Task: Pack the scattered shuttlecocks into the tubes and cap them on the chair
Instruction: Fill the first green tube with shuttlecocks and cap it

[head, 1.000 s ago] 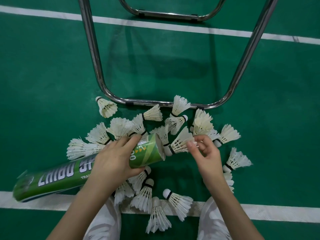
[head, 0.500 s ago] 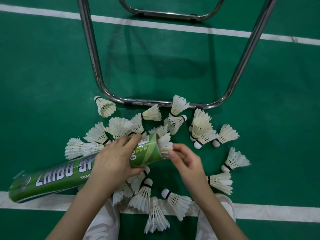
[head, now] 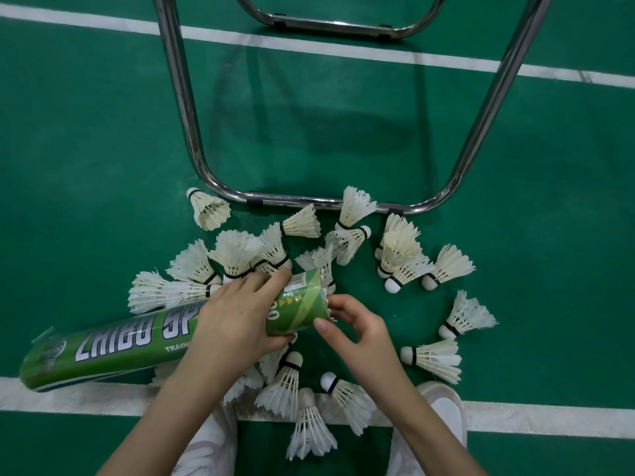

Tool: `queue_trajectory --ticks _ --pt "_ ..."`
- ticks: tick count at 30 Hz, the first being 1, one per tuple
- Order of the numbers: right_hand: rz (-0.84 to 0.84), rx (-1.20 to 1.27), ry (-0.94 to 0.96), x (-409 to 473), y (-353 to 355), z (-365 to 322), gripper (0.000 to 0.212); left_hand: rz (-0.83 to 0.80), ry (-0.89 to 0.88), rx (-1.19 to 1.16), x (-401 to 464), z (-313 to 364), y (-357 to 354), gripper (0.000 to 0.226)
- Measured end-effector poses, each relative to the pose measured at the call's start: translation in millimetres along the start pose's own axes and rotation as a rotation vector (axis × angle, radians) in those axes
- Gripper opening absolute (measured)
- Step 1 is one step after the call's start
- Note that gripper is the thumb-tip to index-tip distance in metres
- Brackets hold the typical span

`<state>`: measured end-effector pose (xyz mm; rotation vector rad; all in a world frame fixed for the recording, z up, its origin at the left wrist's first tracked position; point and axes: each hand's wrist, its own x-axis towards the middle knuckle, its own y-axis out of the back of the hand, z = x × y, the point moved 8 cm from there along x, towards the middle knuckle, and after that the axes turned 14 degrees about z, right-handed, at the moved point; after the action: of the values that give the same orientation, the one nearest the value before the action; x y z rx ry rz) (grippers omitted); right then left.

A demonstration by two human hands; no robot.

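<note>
A long green cardboard shuttlecock tube [head: 137, 348] with white lettering lies nearly level just above the green court floor [head: 86, 149], its closed end to the left and its open mouth pointing right. The left hand [head: 237, 324] grips it close to the mouth, fingers [head: 261, 281] curled over the top and thumb underneath. The right hand [head: 357, 333] is at the mouth, its fingers bent and pressing against the rim where the feather tips of a white shuttlecock [head: 328, 305] just show (almost all of it is inside the tube); whether the fingers pinch those feathers or only push on them cannot be told.

Many loose white feather shuttlecocks [head: 400, 255] lie scattered on the floor around the hands: a cluster behind the tube, a few to the right, and several near the white court line [head: 62, 396] that runs across the bottom. One shuttlecock [head: 354, 206] leans over the chrome tubular chair frame [head: 309, 201], whose U-shaped base rests on the floor beyond the pile. The toes of white shoes [head: 446, 403] show at the lower edge.
</note>
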<state>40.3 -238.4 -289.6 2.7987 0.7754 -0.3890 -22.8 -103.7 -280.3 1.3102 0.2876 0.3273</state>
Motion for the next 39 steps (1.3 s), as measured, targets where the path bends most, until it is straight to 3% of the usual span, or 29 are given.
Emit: queue_trajectory --ticks 9,18,22,25,39 --pt "-0.159 -0.018 -0.017 2 -10 2 0.014 0.046 -0.018 0.016 1 3 2 0.094" --pt "-0.309 -0.095 -0.032 4 -18 11 0.032 0.102 -0.063 0.012 1 8 6 0.086" --pt "-0.219 -0.037 -0.034 11 -2 0 0.013 0.103 -0.042 -0.009 2 7 9 0.085" --pt "-0.165 -0.007 -0.038 13 8 -3 0.020 0.088 -0.026 -0.018 2 6 10 0.086" --pt "-0.263 0.014 -0.010 13 13 -17 0.011 0.131 -0.069 -0.008 5 12 15 0.089"
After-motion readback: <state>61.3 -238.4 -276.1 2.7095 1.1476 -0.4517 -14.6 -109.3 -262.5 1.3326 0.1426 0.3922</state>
